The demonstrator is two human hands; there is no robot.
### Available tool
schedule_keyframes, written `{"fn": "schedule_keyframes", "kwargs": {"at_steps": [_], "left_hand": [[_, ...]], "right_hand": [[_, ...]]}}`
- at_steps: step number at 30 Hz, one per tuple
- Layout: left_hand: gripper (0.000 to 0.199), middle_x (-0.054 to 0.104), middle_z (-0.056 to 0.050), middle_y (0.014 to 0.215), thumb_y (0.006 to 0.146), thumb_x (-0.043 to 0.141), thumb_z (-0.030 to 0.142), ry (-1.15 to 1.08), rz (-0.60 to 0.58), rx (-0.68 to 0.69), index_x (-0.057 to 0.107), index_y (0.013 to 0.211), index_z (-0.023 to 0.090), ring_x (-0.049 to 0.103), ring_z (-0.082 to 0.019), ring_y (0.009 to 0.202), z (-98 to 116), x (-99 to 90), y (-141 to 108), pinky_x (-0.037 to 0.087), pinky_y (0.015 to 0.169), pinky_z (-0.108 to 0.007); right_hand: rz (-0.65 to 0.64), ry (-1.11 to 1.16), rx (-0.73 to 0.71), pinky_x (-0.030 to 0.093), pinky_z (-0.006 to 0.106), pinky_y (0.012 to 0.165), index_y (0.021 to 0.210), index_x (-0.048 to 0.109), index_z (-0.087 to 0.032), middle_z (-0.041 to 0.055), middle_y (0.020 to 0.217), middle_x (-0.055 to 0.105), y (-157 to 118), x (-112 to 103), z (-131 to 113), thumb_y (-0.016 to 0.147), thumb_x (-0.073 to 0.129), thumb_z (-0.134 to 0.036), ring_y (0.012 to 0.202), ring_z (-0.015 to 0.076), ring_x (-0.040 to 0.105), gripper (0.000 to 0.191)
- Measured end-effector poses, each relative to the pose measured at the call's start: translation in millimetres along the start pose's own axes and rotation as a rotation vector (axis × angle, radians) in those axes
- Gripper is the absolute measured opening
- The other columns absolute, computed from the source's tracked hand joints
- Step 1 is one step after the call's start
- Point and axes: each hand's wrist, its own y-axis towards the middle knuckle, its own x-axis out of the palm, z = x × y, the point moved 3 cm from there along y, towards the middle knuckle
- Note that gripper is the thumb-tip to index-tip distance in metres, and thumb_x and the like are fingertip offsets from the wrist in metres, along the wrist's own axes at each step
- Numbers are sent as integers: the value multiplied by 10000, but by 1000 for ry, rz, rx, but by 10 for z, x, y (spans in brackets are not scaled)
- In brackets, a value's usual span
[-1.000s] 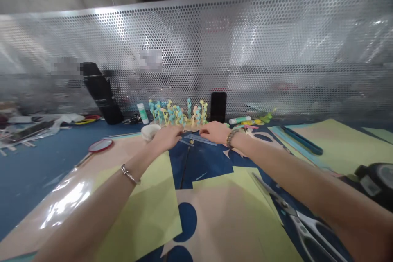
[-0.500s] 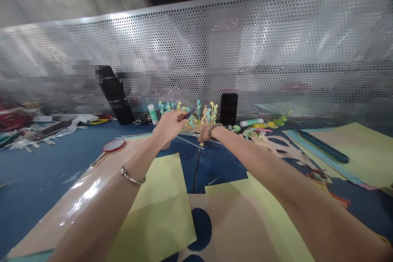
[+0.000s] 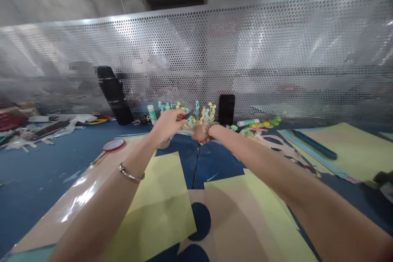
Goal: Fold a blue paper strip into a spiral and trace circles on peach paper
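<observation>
Far out over the table, my left hand is closed, with a slim dark blade-like piece sticking out from its fingers. Its exact kind is not clear. Just to its right, my right hand is curled low near the tabletop; what it grips, if anything, is hidden. Behind both hands stand several curly paper stalks in blue and yellow, partly covered by the hands. A small pale round container shows under my left wrist.
A green-and-white glue stick, a black bottle and a black phone stand along the perforated metal screen. Yellow sheets and a cut-out tan sheet lie nearer. A red-rimmed magnifying glass is left.
My right hand has shifted slightly left, closer to my left hand. The clear strips that lay below the hands no longer show there. My left hand keeps its dark piece.
</observation>
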Motion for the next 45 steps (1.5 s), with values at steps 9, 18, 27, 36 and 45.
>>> {"fn": "schedule_keyframes", "kwargs": {"at_steps": [9,18,27,36,45], "left_hand": [[126,721,-36,768,604,664,211,-196,-329,38,703,723,210,653,-251,836,-89,655,-108,458,799,-324],[437,691,-112,1065,793,503,562,-809,-272,-182,660,940,181,610,-280,1052,77,802,-90,497,857,-366],[393,537,-149,1315,968,277,354,-1542,-193,-322,518,1158,108,564,-178,1150,557,908,-151,493,930,-285],[308,608,-142,1228,934,412,221,-1772,-239,-315,556,1191,128,617,-205,1062,697,1009,-255,537,810,-275],[414,517,-144,1336,962,328,341,-1845,-141,-275,443,1307,143,568,-213,1144,600,771,-142,467,959,-339]], "right_hand": [[-165,-145,91,287,182,396,835,572,-132,-56,561,437,-870,-975,585,880,521,-382,428,46,351,259],[-123,163,23,220,176,390,1009,481,-164,-75,585,390,-1563,-934,852,852,465,-535,424,41,292,403],[-250,368,2,359,188,369,1032,486,-164,-43,590,529,-1492,-461,772,855,462,-532,402,76,457,409],[-247,488,12,369,163,315,917,504,-173,-52,524,539,-1235,-234,586,899,440,-464,340,68,473,299],[-314,546,42,514,230,439,1096,536,-165,52,730,687,-1311,-292,668,879,456,-519,472,128,626,422]]}}
